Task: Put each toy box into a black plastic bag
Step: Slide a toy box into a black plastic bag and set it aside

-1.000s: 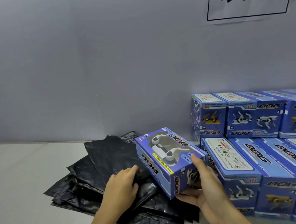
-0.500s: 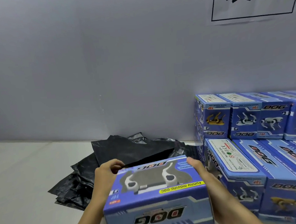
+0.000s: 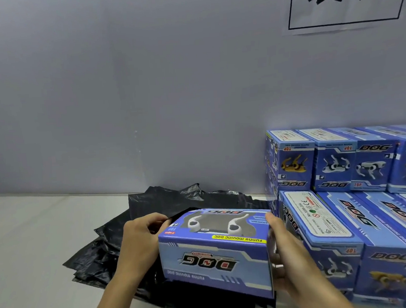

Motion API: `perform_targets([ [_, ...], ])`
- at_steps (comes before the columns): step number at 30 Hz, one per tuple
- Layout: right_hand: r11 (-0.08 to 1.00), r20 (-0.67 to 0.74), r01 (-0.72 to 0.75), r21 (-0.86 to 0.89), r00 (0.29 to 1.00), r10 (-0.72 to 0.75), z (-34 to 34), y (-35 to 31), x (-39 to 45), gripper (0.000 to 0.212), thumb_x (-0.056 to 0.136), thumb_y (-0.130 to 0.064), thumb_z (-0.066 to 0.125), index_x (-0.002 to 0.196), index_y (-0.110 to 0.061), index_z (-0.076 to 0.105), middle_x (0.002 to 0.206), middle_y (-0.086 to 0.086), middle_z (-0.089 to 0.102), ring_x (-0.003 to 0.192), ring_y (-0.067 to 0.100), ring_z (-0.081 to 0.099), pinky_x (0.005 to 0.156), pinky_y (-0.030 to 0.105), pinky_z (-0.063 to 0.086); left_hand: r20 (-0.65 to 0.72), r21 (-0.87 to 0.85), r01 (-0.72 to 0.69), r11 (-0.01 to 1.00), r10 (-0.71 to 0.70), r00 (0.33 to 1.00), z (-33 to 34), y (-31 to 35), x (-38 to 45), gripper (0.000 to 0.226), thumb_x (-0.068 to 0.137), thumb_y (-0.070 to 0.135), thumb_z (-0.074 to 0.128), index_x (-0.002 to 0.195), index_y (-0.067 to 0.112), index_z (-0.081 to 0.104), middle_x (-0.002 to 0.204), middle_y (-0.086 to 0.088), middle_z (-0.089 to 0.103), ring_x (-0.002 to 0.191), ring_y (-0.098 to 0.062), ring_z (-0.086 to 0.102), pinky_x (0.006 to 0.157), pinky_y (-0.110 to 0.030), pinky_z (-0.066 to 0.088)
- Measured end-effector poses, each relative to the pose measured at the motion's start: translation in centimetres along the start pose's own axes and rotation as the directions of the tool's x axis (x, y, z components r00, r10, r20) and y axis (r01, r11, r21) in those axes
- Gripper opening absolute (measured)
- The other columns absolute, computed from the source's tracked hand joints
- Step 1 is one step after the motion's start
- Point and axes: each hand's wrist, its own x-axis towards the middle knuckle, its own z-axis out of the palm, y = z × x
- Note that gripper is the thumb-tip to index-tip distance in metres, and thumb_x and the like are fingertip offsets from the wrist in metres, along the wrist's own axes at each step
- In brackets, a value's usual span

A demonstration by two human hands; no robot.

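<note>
A blue toy box (image 3: 216, 256) marked DOG, with a clear window on top, lies lengthwise over a pile of black plastic bags (image 3: 108, 254). My right hand (image 3: 285, 251) grips the box's right end. At the box's left end my left hand (image 3: 140, 237) has its fingers curled and pinches the raised edge of the top black bag (image 3: 176, 203). The part of the bag under the box is hidden.
Several more blue toy boxes (image 3: 341, 218) are stacked in two layers at the right, close to the held box. A grey wall (image 3: 145, 97) stands right behind the bags. The white table (image 3: 28, 250) stretches to the left.
The box swung from a tilted hold at the right into a level position in front of me over the bags. My left hand went from resting on the bags to pinching a bag edge.
</note>
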Motion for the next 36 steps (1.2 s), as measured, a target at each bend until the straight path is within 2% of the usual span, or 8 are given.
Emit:
perform_targets([
  [5, 0.997, -0.054, 0.066, -0.045, 0.996, -0.068, 0.2, 0.4, 0.2, 0.055, 0.082, -0.071, 0.055, 0.111, -0.024, 0.063, 0.088, 0.007, 0.078, 0.077, 0.028, 0.076, 0.063, 0.048, 0.061, 0.016, 0.054, -0.091, 0.994, 0.091, 0.996, 0.0, -0.3, 0.1, 0.009, 0.090, 0.011, 0.071, 0.083, 0.013, 0.077, 0.069, 0.027, 0.069, 0.069, 0.001, 0.068, 0.054, -0.017, 0.052],
  [9, 0.997, -0.046, 0.058, -0.060, 0.997, -0.061, 0.2, 0.4, 0.1, 0.057, 0.080, -0.071, 0.056, 0.111, -0.024, 0.060, 0.087, 0.008, 0.077, 0.078, 0.029, 0.076, 0.065, 0.047, 0.061, 0.007, 0.032, -0.087, 0.996, 0.087, 0.996, -0.1, -0.5, 0.3, 0.009, 0.088, 0.011, 0.072, 0.092, 0.013, 0.080, 0.072, 0.036, 0.066, 0.077, 0.008, 0.068, 0.061, -0.008, 0.051],
  [15, 0.984, -0.113, 0.143, -0.102, 0.982, -0.154, 0.9, 0.6, -0.7, 0.063, 0.060, -0.078, 0.062, 0.103, -0.033, 0.053, 0.101, 0.004, 0.074, 0.090, 0.026, 0.073, 0.085, 0.053, 0.058, -0.070, -0.023, -0.066, 0.998, 0.064, 0.996, 0.0, -0.2, 0.4, 0.016, 0.086, 0.004, 0.074, 0.096, 0.015, 0.081, 0.087, 0.025, 0.072, 0.082, 0.011, 0.067, 0.073, -0.004, 0.049],
  [19, 0.986, -0.113, 0.137, -0.096, 0.983, -0.147, 1.4, 0.8, -0.9, 0.070, 0.051, -0.083, 0.064, 0.102, -0.037, 0.048, 0.103, 0.002, 0.072, 0.095, 0.027, 0.072, 0.086, 0.054, 0.057, -0.089, 0.078, -0.219, 0.973, 0.226, 0.970, 0.5, 0.7, 0.1, 0.017, 0.083, 0.000, 0.076, 0.093, 0.012, 0.080, 0.089, 0.026, 0.068, 0.086, 0.006, 0.067, 0.077, -0.010, 0.051],
  [26, 0.993, -0.108, 0.086, 0.087, 0.991, -0.076, 2.5, 2.0, -0.8, 0.042, 0.081, -0.054, 0.070, 0.105, -0.029, 0.046, 0.098, 0.008, 0.070, 0.074, 0.025, 0.075, 0.066, 0.053, 0.062, -0.014, 0.101, -0.388, 0.916, 0.392, 0.920, 0.9, 1.8, 0.0, 0.023, 0.077, -0.002, 0.080, 0.095, 0.012, 0.081, 0.095, 0.012, 0.075, 0.095, -0.003, 0.067, 0.081, -0.021, 0.055],
  [29, 0.986, -0.081, 0.073, 0.150, 0.995, -0.062, 2.6, 2.3, -0.6, 0.045, 0.083, -0.050, 0.071, 0.111, -0.024, 0.047, 0.103, 0.011, 0.070, 0.084, 0.032, 0.074, 0.070, 0.056, 0.061, -0.048, -0.008, -0.310, 0.951, 0.309, 0.950, 1.0, 2.4, -0.2, 0.020, 0.081, -0.001, 0.077, 0.093, 0.015, 0.081, 0.097, 0.015, 0.073, 0.098, 0.000, 0.066, 0.085, -0.016, 0.052],
  [32, 0.972, -0.080, 0.076, 0.223, 0.995, -0.059, 2.6, 2.3, -0.6, 0.046, 0.084, -0.048, 0.071, 0.114, -0.022, 0.047, 0.101, 0.014, 0.070, 0.077, 0.032, 0.075, 0.057, 0.049, 0.060, -0.092, -0.180, -0.095, 0.979, 0.080, 0.993, 1.2, 2.6, -0.3, 0.020, 0.090, 0.007, 0.069, 0.091, 0.025, 0.079, 0.099, 0.015, 0.074, 0.102, -0.001, 0.066, 0.090, -0.021, 0.052],
  [36, 0.959, -0.060, 0.074, 0.273, 0.996, -0.060, 2.5, 2.2, -0.7, 0.042, 0.084, -0.047, 0.071, 0.110, -0.023, 0.049, 0.100, 0.014, 0.070, 0.071, 0.033, 0.074, 0.052, 0.047, 0.058, -0.190, -0.251, 0.161, 0.954, -0.212, 0.959, 2.1, 2.7, -0.5, 0.018, 0.094, 0.023, 0.066, 0.112, 0.025, 0.071, 0.115, 0.006, 0.066, 0.112, -0.012, 0.056, 0.093, -0.034, 0.050],
])
